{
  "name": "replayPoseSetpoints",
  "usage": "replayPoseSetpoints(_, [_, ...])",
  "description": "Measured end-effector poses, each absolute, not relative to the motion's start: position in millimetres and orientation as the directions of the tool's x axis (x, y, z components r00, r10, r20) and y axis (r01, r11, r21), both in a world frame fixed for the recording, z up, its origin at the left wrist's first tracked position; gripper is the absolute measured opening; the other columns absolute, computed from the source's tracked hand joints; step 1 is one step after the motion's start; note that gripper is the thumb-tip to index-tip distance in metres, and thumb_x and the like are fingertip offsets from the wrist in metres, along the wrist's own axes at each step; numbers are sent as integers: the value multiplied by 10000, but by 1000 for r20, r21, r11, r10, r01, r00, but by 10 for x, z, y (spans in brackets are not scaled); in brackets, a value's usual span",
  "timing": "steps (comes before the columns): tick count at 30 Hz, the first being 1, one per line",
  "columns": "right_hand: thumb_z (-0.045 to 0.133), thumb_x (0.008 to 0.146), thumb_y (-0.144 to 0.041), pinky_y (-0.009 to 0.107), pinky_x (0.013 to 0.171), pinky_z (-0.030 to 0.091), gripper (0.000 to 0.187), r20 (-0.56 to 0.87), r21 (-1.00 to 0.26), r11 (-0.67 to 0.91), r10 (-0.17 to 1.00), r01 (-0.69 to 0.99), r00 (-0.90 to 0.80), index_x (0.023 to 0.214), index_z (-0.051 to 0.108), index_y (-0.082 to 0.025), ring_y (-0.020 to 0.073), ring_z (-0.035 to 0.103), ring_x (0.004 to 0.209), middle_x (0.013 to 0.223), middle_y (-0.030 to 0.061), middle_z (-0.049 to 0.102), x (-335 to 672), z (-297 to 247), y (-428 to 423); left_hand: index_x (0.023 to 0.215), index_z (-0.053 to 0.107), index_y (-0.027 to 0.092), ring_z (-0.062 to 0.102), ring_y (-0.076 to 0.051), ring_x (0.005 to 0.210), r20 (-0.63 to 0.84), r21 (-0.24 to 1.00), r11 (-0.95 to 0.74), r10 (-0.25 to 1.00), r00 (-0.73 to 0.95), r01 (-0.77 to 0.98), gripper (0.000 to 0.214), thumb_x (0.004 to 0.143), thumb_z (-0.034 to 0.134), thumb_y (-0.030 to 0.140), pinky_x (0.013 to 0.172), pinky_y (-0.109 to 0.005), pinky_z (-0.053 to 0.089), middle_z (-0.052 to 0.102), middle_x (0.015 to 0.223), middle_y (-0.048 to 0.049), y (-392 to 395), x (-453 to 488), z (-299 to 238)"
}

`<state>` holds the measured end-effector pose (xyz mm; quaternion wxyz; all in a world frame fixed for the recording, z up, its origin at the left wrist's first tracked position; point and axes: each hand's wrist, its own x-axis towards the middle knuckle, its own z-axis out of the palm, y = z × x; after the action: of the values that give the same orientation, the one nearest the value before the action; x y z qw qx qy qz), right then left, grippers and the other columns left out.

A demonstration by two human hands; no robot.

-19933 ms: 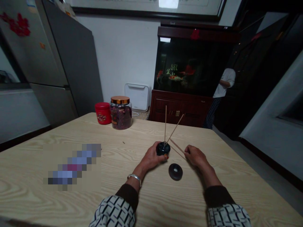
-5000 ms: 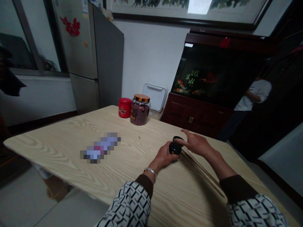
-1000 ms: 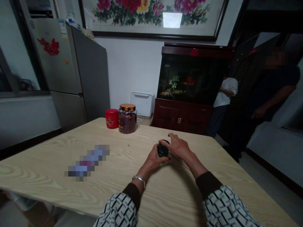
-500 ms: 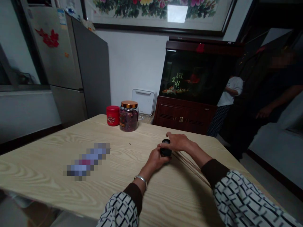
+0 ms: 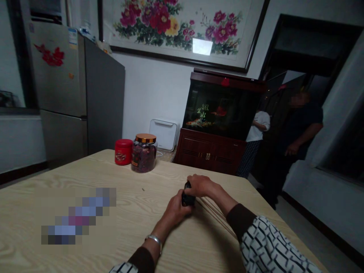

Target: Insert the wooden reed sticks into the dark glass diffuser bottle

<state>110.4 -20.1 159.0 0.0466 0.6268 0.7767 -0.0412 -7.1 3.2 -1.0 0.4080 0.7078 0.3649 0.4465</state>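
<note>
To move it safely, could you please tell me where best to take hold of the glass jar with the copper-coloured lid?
Probably grip the glass jar around its body with one hand, coming from the near side over the table. It stands upright, its body is taller than the shallow lid, and the red canister sits close at its left.

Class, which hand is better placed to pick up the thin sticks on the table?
Probably the right hand: it lies atop the dark round holder, nearest the thin sticks, while the left hand supports the holder from the other side.
</note>
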Motion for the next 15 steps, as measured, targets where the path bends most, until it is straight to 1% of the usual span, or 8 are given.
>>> replayPoseSetpoints(2, [691, 701, -501, 389, 898, 474, 791, -133, -36, 286, 948, 957, -289, 1407, 446, -242, 317, 583, 1164, 1383, 149, 521, 1105, 1577, -202, 1120, 574, 155, 620, -203, 804, 334, 911, -396, 873, 355, 116, 531, 632, 761, 247, 681, -263, 444, 689, 910, -34, 22, -73, 6])
replayPoseSetpoints(4, [712, 670, -516, 400, 885, 473, 835, -118, -14, 267, 956, 964, -267, 1403, 443, -219, 336, 577, 1164, 1374, 171, 521, 1107, 1557, -198, 1098, 578, 152, 620, -203, 809, 329, 919, -383, 873, 361, 88, 514, 627, 763, 239, 689, -263, 447, 689, 920, -38, 10, -74, 22])
replayPoseSetpoints(6, [675, 707, -522, 428, 847, 471, 662, -95, 19, 210, 974, 977, -208, 1252, 570, -160, 360, 605, 1090, 1221, 201, 615, 1109, 1558, -185, 1089, 584, 157, 617, -205, 831, 332, 919, -384, 877, 349, 92, 497, 629, 758, 229, 704, -263, 444, 688, 937, -42, -1, -75, 32])
replayPoseSetpoints(8, [669, 728, -447, 398, 807, 470, 486, -99, 13, 226, 970, 974, -224, 1124, 621, -169, 324, 631, 1003, 1094, 166, 668, 1134, 1603, -158, 1081, 585, 163, 607, -198, 823, 329, 913, -388, 883, 336, 127, 486, 633, 759, 237, 699, -258, 435, 685, 926, -36, -9, -80, 37])
replayPoseSetpoints(10, [700, 695, -313, 337, 789, 460, 443, -65, -98, 325, 941, 941, -332, 1113, 598, -210, 256, 625, 966, 1079, 99, 669, 1202, 1678, -123, 1065, 585, 165, 594, -188, 801, 324, 906, -392, 884, 337, 159, 470, 640, 763, 260, 684, -252, 425, 677, 899, -29, -16, -89, 40])
replayPoseSetpoints(12, [730, 649, -234, 299, 790, 446, 503, 64, -298, 409, 910, 863, -409, 1119, 550, -226, 202, 602, 945, 1077, 50, 646, 1312, 1728, -104, 1061, 588, 168, 588, -182, 791, 316, 905, -388, 887, 337, 173, 474, 642, 774, 289, 679, -250, 421, 671, 886, -26, -24, -102, 43])
replayPoseSetpoints(13, [746, 641, -243, 295, 782, 444, 519, 149, -419, 423, 905, 804, -398, 1109, 523, -220, 187, 592, 922, 1056, 39, 634, 1376, 1718, -111, 1073, 587, 170, 589, -183, 796, 314, 906, -387, 887, 339, 172, 491, 643, 780, 306, 684, -252, 422, 670, 892, -28, -28, -108, 45])
replayPoseSetpoints(15, [773, 647, -338, 302, 756, 446, 537, 278, -638, 388, 922, 665, -271, 1072, 470, -214, 177, 580, 870, 997, 28, 612, 1497, 1594, -179, 1102, 583, 172, 597, -187, 816, 317, 906, -388, 885, 341, 166, 526, 645, 789, 332, 703, -258, 429, 672, 914, -33, -36, -119, 48])
